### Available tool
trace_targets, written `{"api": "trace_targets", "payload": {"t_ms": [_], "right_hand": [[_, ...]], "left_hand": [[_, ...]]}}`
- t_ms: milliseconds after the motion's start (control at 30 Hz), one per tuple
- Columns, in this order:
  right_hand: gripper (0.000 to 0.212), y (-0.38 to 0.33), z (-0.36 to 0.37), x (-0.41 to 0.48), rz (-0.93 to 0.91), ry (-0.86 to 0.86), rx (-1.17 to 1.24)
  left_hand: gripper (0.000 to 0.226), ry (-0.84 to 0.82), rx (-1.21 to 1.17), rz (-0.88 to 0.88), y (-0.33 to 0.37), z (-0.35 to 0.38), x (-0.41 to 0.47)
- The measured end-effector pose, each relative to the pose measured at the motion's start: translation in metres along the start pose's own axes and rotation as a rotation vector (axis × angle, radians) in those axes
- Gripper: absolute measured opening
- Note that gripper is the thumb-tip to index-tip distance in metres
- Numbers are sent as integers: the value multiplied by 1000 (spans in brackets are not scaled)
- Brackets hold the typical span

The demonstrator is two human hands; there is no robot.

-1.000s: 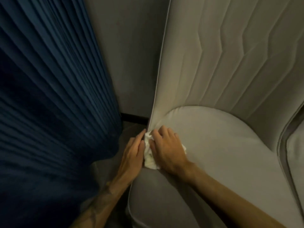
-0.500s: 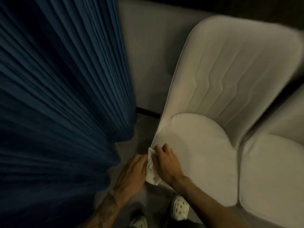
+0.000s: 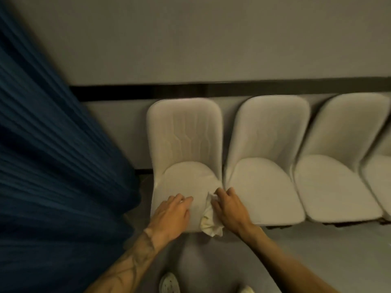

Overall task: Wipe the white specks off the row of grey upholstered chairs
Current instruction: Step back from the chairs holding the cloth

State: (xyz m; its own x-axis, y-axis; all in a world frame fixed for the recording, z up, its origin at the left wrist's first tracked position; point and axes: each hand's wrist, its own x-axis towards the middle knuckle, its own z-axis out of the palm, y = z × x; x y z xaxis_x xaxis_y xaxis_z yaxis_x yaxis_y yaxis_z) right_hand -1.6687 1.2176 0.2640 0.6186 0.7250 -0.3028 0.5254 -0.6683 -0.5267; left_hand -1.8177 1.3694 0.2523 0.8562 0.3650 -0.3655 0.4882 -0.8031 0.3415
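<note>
A row of grey upholstered chairs stands against the wall. The leftmost chair (image 3: 184,136) is right in front of me, with a second chair (image 3: 262,149) and a third chair (image 3: 334,149) to its right. My left hand (image 3: 171,214) rests flat on the front of the leftmost seat, fingers spread. My right hand (image 3: 230,208) presses a crumpled white cloth (image 3: 209,223) against the seat's front right corner, fingers curled over it. Part of the cloth hangs over the seat edge. No specks show in this dim, blurred view.
A dark blue pleated curtain (image 3: 53,166) fills the left side, close to the leftmost chair. A grey wall with a dark band (image 3: 190,92) runs behind the chairs. My shoes (image 3: 169,283) are on the grey floor below.
The view has pulled back and up, bringing the row of chairs into sight. Both hands moved from the seat's left edge to its front; the right hand and cloth went to the right corner.
</note>
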Motion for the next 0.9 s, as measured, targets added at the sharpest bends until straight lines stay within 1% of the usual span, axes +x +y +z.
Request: {"api": "trace_targets", "payload": {"t_ms": [133,300,500,700,900], "right_hand": [[26,67,-75,-42,78,83,30],[29,175,-159,-97,150,143,54],[28,296,-260,-151,229,238,72],[25,403,-347,-176,299,344,91],[26,515,-423,-180,381,372,64]], "left_hand": [[52,5,92,76,99,-9,21],[53,-12,180,132,243,3,49],[57,-57,209,167,403,21,78],[56,-57,212,225,532,28,130],[56,-44,209,328,659,47,207]]}}
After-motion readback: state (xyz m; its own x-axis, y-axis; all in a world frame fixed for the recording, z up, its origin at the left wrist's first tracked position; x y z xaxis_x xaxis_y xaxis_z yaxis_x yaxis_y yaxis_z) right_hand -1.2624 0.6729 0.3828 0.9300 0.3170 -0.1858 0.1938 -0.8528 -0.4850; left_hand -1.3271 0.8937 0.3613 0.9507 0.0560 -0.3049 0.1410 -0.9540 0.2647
